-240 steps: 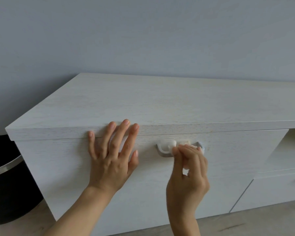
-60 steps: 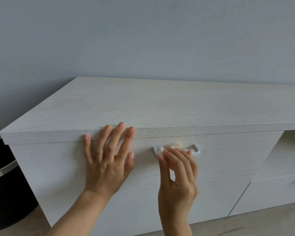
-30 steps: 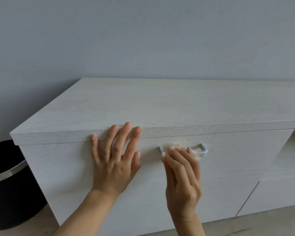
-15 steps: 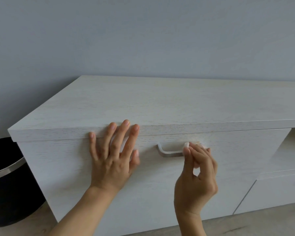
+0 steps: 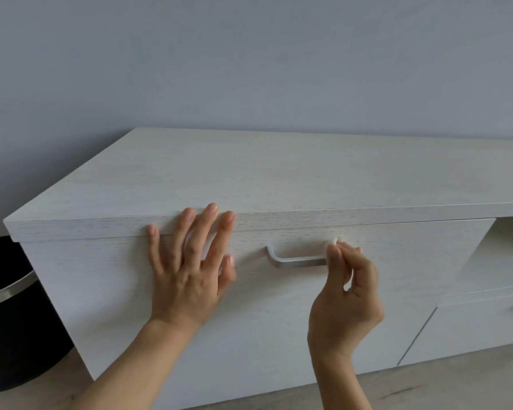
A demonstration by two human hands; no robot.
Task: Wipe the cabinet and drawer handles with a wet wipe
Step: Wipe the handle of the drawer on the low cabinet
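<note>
Black bin [image 5: 9,315] sits far left, beside the cabinet [image 5: 101,276]. Our left hand [image 5: 187,273] lies flat on the cabinet front, fingers straight, tips at the top edge. The metal handle [image 5: 296,260] is just right of it. Our right hand [image 5: 347,294] pinches the white wipe [image 5: 332,244] against the handle's right end.

pale cabinet [image 5: 279,173] and black bin [image 5: 12,335] stand on the floor [image 5: 427,389].
</note>
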